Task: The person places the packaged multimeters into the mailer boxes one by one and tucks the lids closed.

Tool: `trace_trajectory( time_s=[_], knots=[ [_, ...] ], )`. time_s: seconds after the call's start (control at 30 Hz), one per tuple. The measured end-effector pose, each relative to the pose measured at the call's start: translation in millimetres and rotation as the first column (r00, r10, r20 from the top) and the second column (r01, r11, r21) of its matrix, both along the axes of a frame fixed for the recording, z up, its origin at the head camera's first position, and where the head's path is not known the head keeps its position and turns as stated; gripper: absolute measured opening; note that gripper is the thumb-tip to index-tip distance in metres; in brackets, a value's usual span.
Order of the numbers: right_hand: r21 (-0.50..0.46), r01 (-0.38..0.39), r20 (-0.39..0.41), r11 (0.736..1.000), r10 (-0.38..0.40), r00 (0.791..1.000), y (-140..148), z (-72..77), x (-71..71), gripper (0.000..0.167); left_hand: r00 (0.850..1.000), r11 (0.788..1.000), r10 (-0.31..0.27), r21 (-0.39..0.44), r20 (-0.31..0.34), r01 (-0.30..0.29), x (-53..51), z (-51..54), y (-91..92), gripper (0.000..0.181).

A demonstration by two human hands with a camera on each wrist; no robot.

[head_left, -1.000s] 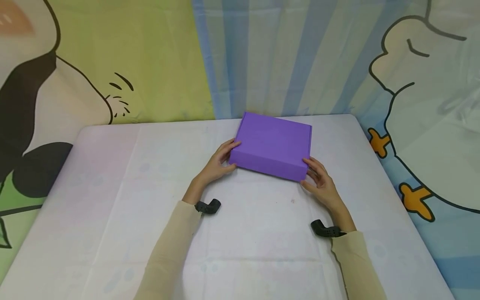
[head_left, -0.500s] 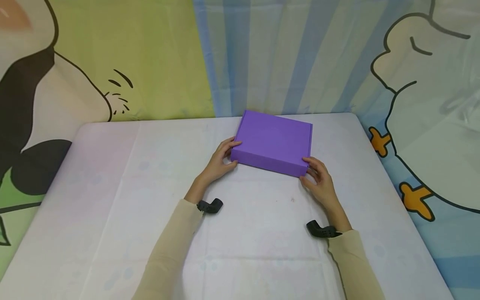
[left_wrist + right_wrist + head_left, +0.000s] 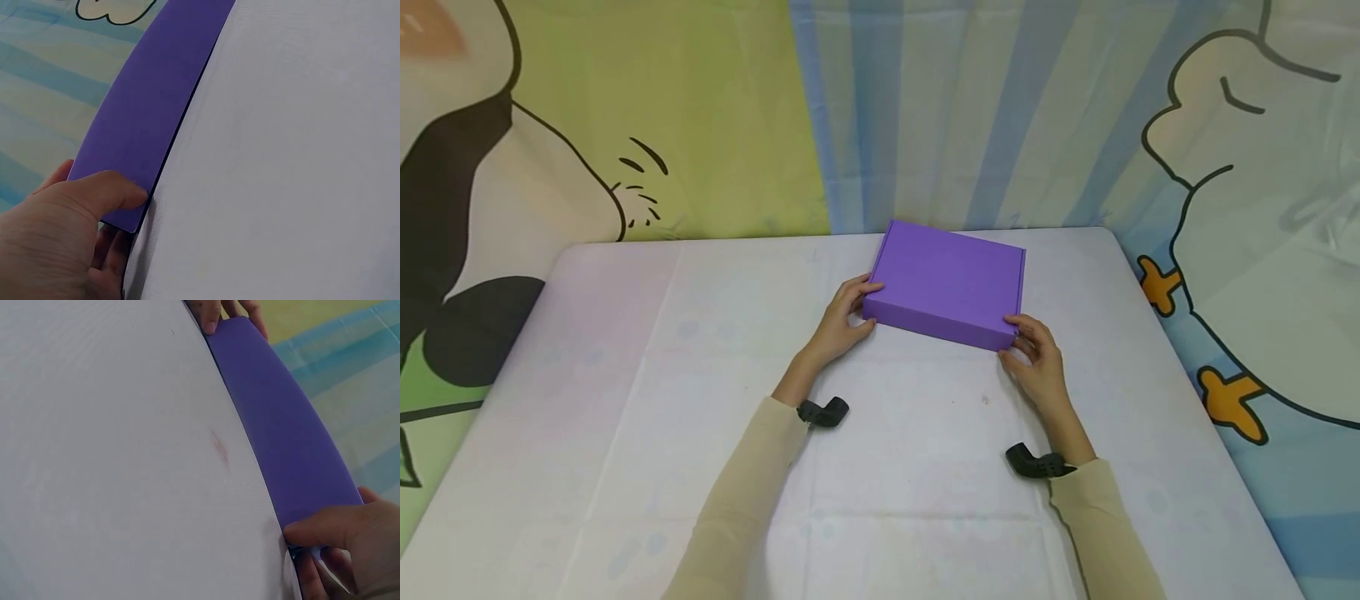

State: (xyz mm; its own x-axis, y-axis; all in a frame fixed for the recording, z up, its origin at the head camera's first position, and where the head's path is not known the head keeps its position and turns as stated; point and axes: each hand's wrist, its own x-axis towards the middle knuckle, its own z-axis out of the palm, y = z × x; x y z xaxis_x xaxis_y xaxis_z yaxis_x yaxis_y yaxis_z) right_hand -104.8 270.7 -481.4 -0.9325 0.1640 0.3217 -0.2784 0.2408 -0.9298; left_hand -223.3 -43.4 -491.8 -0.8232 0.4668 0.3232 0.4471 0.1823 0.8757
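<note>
A flat purple cardboard box [image 3: 947, 279] with its lid down lies at the back middle of the table, turned slightly. At its front left corner my left hand [image 3: 838, 325] holds it, the thumb against the front side and the fingers along the left side. My right hand [image 3: 1039, 362] grips the front right corner in the same manner. Close up, the left wrist view has the left thumb [image 3: 119, 190] on the purple front side. The right wrist view has the right thumb [image 3: 322, 528] low on that side, partly hiding the corner. What is inside the box is hidden.
A white cloth covers the table [image 3: 910, 467]. Behind it hangs a printed curtain [image 3: 715, 117] with cartoon figures, close to the box's far edge. A black wrist camera [image 3: 823, 412] sits on the left wrist, and another black camera [image 3: 1037, 461] on the right.
The box's front side looks lower and its bottom edge has shifted slightly away from me. My right wrist has moved a little to the left. Both hands keep their hold.
</note>
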Motion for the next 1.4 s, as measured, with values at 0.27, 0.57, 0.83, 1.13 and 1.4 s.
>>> trace_trajectory(
  time_s=[0.27, 0.57, 0.83, 1.13, 1.4],
  knots=[
    [-0.061, 0.059, 0.081, 0.996, -0.054, 0.995, -6, 3.9, -1.4, 0.054, 0.995, 0.993, 0.099, 0.063, -0.031, -0.097, 12.1, 16.6, 9.3, 0.051],
    [-0.073, 0.116, 0.146, 0.991, -0.105, 0.984, -17, 25.4, 4.0, 0.050, 0.992, 0.991, 0.129, 0.033, -0.015, -0.128, 24.1, 40.0, 9.1, 0.047],
    [-0.062, 0.122, 0.160, 0.991, -0.110, 0.981, -22, 32.2, 4.8, 0.051, 0.994, 0.992, 0.111, 0.060, -0.022, -0.109, 21.5, 35.8, 6.4, 0.047],
    [-0.047, 0.110, 0.186, 0.993, -0.100, 0.978, -22, 30.7, 2.0, 0.053, 0.994, 0.993, 0.106, 0.045, 0.000, -0.106, 5.4, 2.8, 1.2, 0.051],
    [-0.074, 0.098, 0.174, 0.992, -0.083, 0.981, -10, 8.8, -5.7, 0.052, 0.995, 0.993, 0.099, 0.061, 0.023, -0.100, 0.9, -4.2, 0.7, 0.047]
  ],
)
